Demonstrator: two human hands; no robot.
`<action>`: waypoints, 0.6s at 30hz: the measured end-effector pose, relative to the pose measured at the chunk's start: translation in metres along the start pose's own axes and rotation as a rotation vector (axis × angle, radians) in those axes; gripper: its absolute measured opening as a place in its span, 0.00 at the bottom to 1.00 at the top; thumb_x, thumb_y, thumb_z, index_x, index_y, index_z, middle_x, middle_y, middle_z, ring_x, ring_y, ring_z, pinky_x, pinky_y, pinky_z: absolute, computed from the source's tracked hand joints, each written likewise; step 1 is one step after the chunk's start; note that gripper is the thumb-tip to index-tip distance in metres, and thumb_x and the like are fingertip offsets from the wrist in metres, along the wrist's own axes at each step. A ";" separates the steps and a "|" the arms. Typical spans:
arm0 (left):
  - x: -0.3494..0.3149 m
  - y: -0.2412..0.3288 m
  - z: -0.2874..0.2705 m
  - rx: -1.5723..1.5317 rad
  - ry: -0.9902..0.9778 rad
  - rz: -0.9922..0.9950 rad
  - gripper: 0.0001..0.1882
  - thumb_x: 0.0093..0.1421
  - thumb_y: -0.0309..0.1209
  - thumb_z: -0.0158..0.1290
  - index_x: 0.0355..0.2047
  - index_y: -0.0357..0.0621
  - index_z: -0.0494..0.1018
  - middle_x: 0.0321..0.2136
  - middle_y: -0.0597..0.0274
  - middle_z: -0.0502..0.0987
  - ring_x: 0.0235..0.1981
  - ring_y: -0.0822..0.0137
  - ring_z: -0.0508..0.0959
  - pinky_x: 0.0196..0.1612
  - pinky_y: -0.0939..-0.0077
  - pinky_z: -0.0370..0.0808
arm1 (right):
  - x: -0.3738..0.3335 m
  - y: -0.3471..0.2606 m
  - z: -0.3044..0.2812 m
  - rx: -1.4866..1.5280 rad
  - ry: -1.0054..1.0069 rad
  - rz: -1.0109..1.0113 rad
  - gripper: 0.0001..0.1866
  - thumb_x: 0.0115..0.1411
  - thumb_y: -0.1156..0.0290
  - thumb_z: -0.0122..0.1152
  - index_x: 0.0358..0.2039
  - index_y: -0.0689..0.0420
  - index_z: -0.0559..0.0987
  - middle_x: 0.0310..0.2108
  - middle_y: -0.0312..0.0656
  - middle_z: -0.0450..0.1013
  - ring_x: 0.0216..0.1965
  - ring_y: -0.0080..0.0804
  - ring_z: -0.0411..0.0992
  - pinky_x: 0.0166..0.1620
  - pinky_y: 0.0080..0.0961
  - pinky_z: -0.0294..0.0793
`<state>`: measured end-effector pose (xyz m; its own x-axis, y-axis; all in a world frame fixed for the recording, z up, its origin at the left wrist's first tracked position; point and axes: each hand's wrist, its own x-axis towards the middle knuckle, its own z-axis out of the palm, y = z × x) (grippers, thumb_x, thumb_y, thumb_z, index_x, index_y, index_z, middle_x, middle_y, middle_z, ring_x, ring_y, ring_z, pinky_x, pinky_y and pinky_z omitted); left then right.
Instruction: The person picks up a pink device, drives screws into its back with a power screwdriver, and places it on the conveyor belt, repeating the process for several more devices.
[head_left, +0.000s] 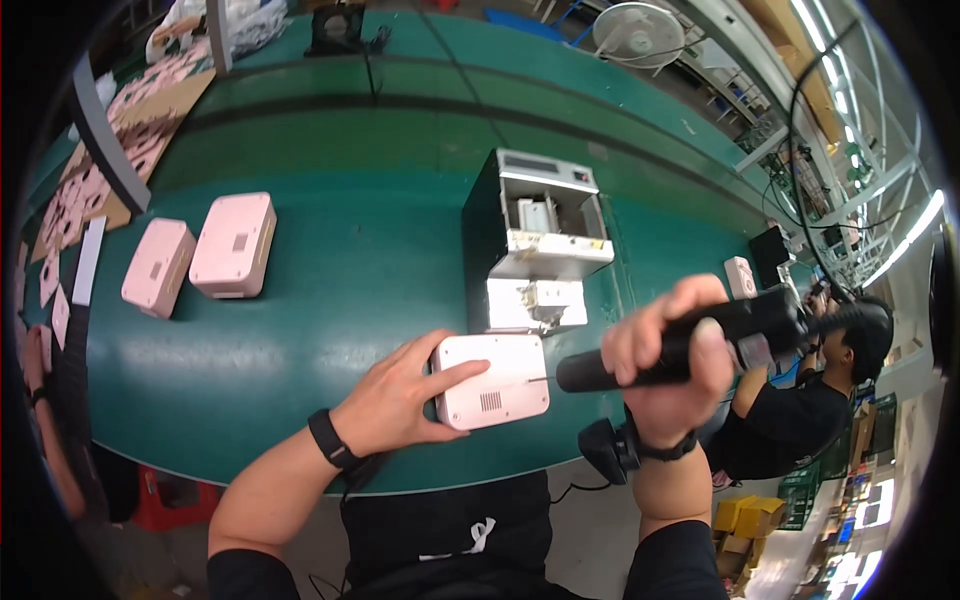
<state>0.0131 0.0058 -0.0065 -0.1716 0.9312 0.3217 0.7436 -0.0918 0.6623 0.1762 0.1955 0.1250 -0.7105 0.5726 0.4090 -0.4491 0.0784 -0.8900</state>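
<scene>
A pale pink plastic box point(515, 375) with screw holes and a slotted vent lies on the green table in front of me. My left hand point(400, 390) grips its left side, with the index finger stretched over the top. In my right hand point(670, 360) is a black electric screwdriver point(690, 340), held nearly level and tilted. Its thin bit points left over the right part of the box; whether it touches a screw I cannot tell. Just beyond the box stands a black-and-silver screw feeder point(540, 235) with an open front.
Two more pink boxes, one point(235, 245) beside another point(160, 268), sit at the left of the table point(340, 260). Pink panels point(70, 210) lie along the far left. A co-worker point(815, 410) sits at the right. A cable hangs from above on the right.
</scene>
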 end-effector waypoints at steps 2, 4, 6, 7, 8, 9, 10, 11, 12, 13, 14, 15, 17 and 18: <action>0.000 0.000 0.001 -0.003 -0.001 -0.017 0.45 0.43 0.38 0.75 0.64 0.64 0.72 0.60 0.49 0.67 0.55 0.47 0.75 0.54 0.56 0.78 | -0.016 -0.010 0.007 0.049 -0.018 0.008 0.19 0.68 0.52 0.54 0.42 0.55 0.65 0.20 0.39 0.67 0.15 0.29 0.64 0.24 0.32 0.68; -0.002 -0.001 0.002 0.021 0.003 -0.009 0.46 0.43 0.38 0.75 0.64 0.64 0.71 0.60 0.49 0.67 0.55 0.47 0.75 0.54 0.56 0.78 | -0.027 -0.018 0.016 -0.003 -0.030 0.029 0.22 0.65 0.49 0.58 0.41 0.55 0.64 0.20 0.38 0.67 0.15 0.29 0.65 0.25 0.32 0.69; 0.000 -0.002 0.003 0.012 0.002 -0.010 0.46 0.42 0.37 0.75 0.65 0.64 0.71 0.60 0.49 0.67 0.55 0.47 0.75 0.54 0.56 0.78 | -0.033 -0.022 0.019 -0.032 -0.035 0.033 0.23 0.64 0.48 0.60 0.41 0.54 0.64 0.20 0.38 0.67 0.15 0.29 0.65 0.25 0.32 0.70; 0.000 -0.002 0.004 0.009 0.005 -0.009 0.46 0.42 0.37 0.75 0.65 0.64 0.71 0.60 0.49 0.67 0.55 0.47 0.75 0.54 0.56 0.78 | -0.036 -0.023 0.020 -0.039 -0.027 0.047 0.24 0.63 0.48 0.61 0.41 0.54 0.64 0.20 0.38 0.67 0.16 0.30 0.65 0.25 0.32 0.70; 0.000 -0.001 0.004 0.005 0.008 -0.008 0.46 0.42 0.37 0.75 0.65 0.64 0.71 0.60 0.49 0.67 0.55 0.47 0.75 0.54 0.56 0.78 | -0.038 -0.024 0.021 -0.046 -0.020 0.060 0.25 0.62 0.48 0.63 0.40 0.54 0.64 0.20 0.38 0.67 0.16 0.30 0.66 0.26 0.32 0.70; 0.000 0.000 0.005 0.005 0.007 -0.010 0.46 0.42 0.37 0.75 0.65 0.64 0.71 0.60 0.49 0.67 0.55 0.47 0.75 0.54 0.56 0.78 | -0.040 -0.024 0.022 -0.054 -0.014 0.073 0.26 0.61 0.47 0.64 0.40 0.54 0.64 0.20 0.38 0.67 0.16 0.30 0.66 0.26 0.32 0.70; -0.001 0.000 0.006 0.010 0.010 -0.006 0.47 0.42 0.37 0.75 0.65 0.64 0.71 0.59 0.49 0.67 0.55 0.47 0.75 0.54 0.57 0.78 | -0.042 -0.023 0.023 -0.051 -0.013 0.074 0.26 0.61 0.47 0.64 0.40 0.54 0.64 0.20 0.38 0.67 0.16 0.30 0.66 0.26 0.32 0.70; -0.001 -0.001 0.006 0.015 0.014 -0.003 0.47 0.42 0.37 0.75 0.65 0.64 0.71 0.59 0.49 0.67 0.54 0.47 0.76 0.54 0.57 0.78 | -0.043 -0.021 0.024 -0.056 -0.004 0.089 0.27 0.60 0.47 0.65 0.40 0.54 0.64 0.20 0.38 0.67 0.16 0.30 0.66 0.26 0.32 0.71; -0.001 -0.001 0.007 0.020 0.019 -0.001 0.47 0.42 0.37 0.75 0.65 0.64 0.71 0.59 0.49 0.67 0.54 0.47 0.76 0.54 0.57 0.79 | -0.044 -0.020 0.025 -0.061 0.005 0.104 0.27 0.60 0.46 0.66 0.40 0.53 0.64 0.20 0.38 0.67 0.16 0.30 0.66 0.26 0.32 0.71; -0.002 -0.002 0.007 0.019 0.018 -0.004 0.47 0.42 0.37 0.75 0.65 0.64 0.71 0.59 0.49 0.67 0.54 0.47 0.76 0.54 0.57 0.79 | -0.044 -0.017 0.026 -0.066 0.013 0.121 0.28 0.59 0.46 0.68 0.39 0.53 0.64 0.20 0.38 0.67 0.16 0.30 0.66 0.26 0.33 0.71; -0.002 -0.002 0.007 0.027 0.017 -0.006 0.47 0.41 0.37 0.75 0.64 0.64 0.71 0.59 0.49 0.68 0.54 0.47 0.76 0.54 0.57 0.79 | -0.045 -0.015 0.027 -0.065 0.011 0.125 0.28 0.59 0.46 0.68 0.39 0.53 0.64 0.20 0.38 0.67 0.16 0.30 0.66 0.26 0.33 0.71; -0.002 -0.001 0.007 0.030 0.016 -0.010 0.47 0.41 0.36 0.75 0.64 0.65 0.72 0.58 0.49 0.68 0.53 0.47 0.76 0.54 0.58 0.79 | -0.047 -0.013 0.028 -0.068 0.025 0.140 0.28 0.58 0.45 0.69 0.39 0.53 0.64 0.20 0.37 0.67 0.16 0.30 0.66 0.26 0.32 0.71; -0.002 0.000 0.008 0.025 0.017 -0.022 0.47 0.40 0.36 0.75 0.64 0.65 0.72 0.58 0.49 0.69 0.53 0.47 0.77 0.54 0.58 0.79 | -0.050 -0.010 0.030 -0.074 0.049 0.170 0.29 0.57 0.45 0.71 0.38 0.52 0.64 0.20 0.37 0.68 0.16 0.30 0.67 0.26 0.32 0.71; -0.002 0.001 0.008 0.027 0.028 -0.023 0.46 0.40 0.36 0.75 0.63 0.65 0.72 0.58 0.49 0.69 0.53 0.48 0.77 0.54 0.58 0.79 | -0.052 -0.008 0.032 -0.076 0.045 0.180 0.29 0.57 0.45 0.71 0.38 0.52 0.64 0.20 0.37 0.68 0.16 0.30 0.67 0.26 0.32 0.71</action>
<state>0.0188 0.0065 -0.0120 -0.2070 0.9226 0.3255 0.7562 -0.0602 0.6515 0.1994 0.1393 0.1169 -0.7499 0.6190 0.2335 -0.2734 0.0314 -0.9614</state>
